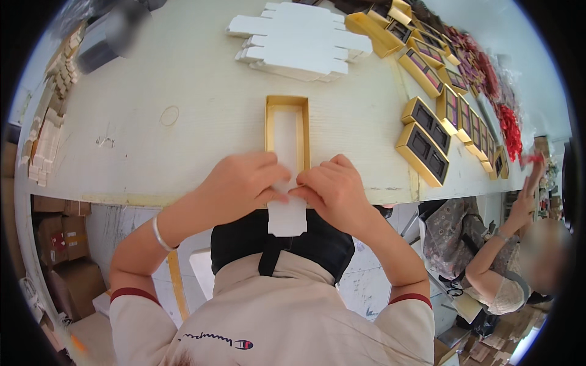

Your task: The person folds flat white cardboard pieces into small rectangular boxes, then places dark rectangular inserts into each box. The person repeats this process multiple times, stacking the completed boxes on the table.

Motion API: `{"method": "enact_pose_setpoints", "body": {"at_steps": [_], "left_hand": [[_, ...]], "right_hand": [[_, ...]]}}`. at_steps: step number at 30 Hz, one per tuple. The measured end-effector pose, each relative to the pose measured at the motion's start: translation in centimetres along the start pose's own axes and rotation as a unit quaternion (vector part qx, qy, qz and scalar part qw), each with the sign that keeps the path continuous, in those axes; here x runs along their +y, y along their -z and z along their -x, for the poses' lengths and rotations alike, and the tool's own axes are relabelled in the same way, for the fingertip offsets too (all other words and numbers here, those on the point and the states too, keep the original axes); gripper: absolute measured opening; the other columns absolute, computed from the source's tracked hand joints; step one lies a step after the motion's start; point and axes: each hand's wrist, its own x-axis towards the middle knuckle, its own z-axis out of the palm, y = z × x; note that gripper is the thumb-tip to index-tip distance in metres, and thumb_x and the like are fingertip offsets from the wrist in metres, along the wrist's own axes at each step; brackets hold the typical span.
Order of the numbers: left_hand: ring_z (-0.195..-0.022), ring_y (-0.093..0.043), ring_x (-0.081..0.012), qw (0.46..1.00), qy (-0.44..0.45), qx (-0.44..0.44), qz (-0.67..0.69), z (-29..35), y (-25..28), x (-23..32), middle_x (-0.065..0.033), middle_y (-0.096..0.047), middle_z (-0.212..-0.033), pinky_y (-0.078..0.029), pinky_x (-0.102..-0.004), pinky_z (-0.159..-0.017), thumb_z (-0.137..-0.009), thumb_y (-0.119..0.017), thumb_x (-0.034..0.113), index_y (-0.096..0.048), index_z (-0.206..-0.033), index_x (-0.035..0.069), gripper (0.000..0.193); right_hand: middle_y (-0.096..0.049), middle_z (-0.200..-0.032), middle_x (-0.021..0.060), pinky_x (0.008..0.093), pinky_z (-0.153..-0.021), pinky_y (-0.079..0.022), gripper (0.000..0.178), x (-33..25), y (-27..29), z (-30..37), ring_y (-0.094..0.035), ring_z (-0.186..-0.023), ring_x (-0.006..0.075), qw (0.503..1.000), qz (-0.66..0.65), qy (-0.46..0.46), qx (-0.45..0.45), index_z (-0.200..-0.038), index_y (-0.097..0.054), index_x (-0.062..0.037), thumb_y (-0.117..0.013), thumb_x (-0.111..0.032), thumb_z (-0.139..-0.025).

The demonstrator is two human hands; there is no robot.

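Observation:
A narrow gold box (pixel 306 135), open at the top and pale inside, lies on the table in front of me. At its near end I have a white folded-card piece (pixel 287 218), and its lower flap hangs past the table edge over my lap. My left hand (pixel 244 182) is closed, its slightly blurred fingers pinching the card's left side. On the other side, my right hand (pixel 333 188) is also closed, with thumb and fingers on the card's right edge. Both hands hide the card's upper part and the box's near end.
A stack of flat white card blanks (pixel 299 39) lies beyond the box. Several gold boxes with dark inserts (pixel 424 149) stand at right, red shredded filler (pixel 510 131) behind them. Card pieces (pixel 46 146) line the left edge. Another person (pixel 494 268) sits at right.

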Motion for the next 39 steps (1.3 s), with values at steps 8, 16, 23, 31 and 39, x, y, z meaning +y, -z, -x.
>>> {"method": "enact_pose_setpoints", "body": {"at_steps": [8,16,23,31,39], "left_hand": [[-0.066,-0.060,-0.0258,0.997,0.045,0.045,0.046,-0.7,-1.2,-0.4,-0.0078,-0.058,-0.078,-0.047,-0.0337,-0.057,-0.077,-0.072,0.011,-0.062,-0.091,0.006,0.018],[-0.062,-0.057,-0.0297,0.999,0.024,0.022,-0.008,-1.1,-1.0,0.4,-0.0089,-0.053,-0.077,-0.047,-0.0373,-0.054,-0.086,-0.060,0.010,-0.055,-0.084,0.004,0.008],[-0.064,-0.059,-0.0307,0.990,0.093,-0.038,-0.100,-1.6,-1.3,1.0,-0.0117,-0.051,-0.085,-0.048,-0.0393,-0.055,-0.089,-0.059,0.012,-0.050,-0.097,0.005,0.013],[-0.078,-0.057,-0.0317,0.942,0.217,-0.122,0.224,-2.1,2.9,1.1,-0.0158,-0.056,-0.102,-0.047,-0.0385,-0.070,-0.092,-0.056,0.013,-0.046,-0.112,0.005,0.024],[-0.083,-0.056,-0.0222,0.997,0.033,0.072,0.015,0.0,1.1,0.0,-0.0090,-0.059,-0.109,-0.047,-0.0321,-0.072,-0.080,-0.066,-0.001,-0.063,-0.090,0.003,0.011]], "right_hand": [[-0.056,-0.065,0.0078,0.0352,-0.064,-0.037,0.014,-0.9,-0.2,-0.7,-0.054,-0.062,0.0276,0.996,-0.060,-0.064,-0.036,-0.089,-0.055,-0.0050,-0.064,0.001,-0.080],[-0.051,-0.124,0.0193,0.0389,-0.083,-0.045,0.049,-1.0,2.2,2.5,-0.055,-0.099,0.0325,0.999,-0.005,0.001,-0.040,-0.118,-0.057,-0.0039,-0.067,0.000,-0.070],[-0.050,-0.130,0.0199,0.0400,-0.086,-0.048,0.054,-1.1,1.1,1.2,-0.055,-0.105,0.0337,0.999,0.047,0.021,-0.016,-0.115,-0.058,-0.0004,-0.074,-0.006,-0.063],[-0.059,-0.098,0.0142,0.0401,-0.072,-0.049,0.048,0.4,1.1,-0.5,-0.058,-0.084,0.0337,0.997,-0.077,0.009,0.011,-0.105,-0.055,0.0003,-0.073,0.000,-0.061],[-0.059,-0.098,0.0156,0.0388,-0.070,-0.050,0.038,-0.1,0.7,0.2,-0.058,-0.083,0.0338,0.994,-0.101,0.038,-0.002,-0.099,-0.056,0.0018,-0.075,-0.002,-0.066]]}}
